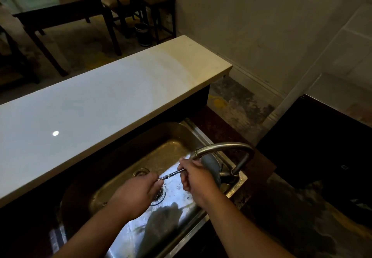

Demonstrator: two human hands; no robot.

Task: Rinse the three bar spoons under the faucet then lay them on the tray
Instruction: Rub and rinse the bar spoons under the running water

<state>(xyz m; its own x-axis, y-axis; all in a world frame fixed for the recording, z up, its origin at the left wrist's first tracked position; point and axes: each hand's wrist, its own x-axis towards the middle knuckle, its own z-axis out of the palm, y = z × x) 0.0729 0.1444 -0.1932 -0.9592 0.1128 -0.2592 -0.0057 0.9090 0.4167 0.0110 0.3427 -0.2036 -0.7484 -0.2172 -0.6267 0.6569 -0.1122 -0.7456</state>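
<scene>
A thin twisted metal bar spoon stretches between my two hands over the steel sink. My left hand pinches its lower end above the drain. My right hand grips its upper end just below the spout of the curved faucet. Both ends of the spoon are hidden inside my fingers. I cannot tell whether water is running. I see only this one spoon, and no tray shows in this view.
A raised white counter ledge runs along the far side of the sink. A second small drain fitting sits in the basin. Dark countertop lies to the right. Beyond the ledge stand a dark table, chairs and a small bin.
</scene>
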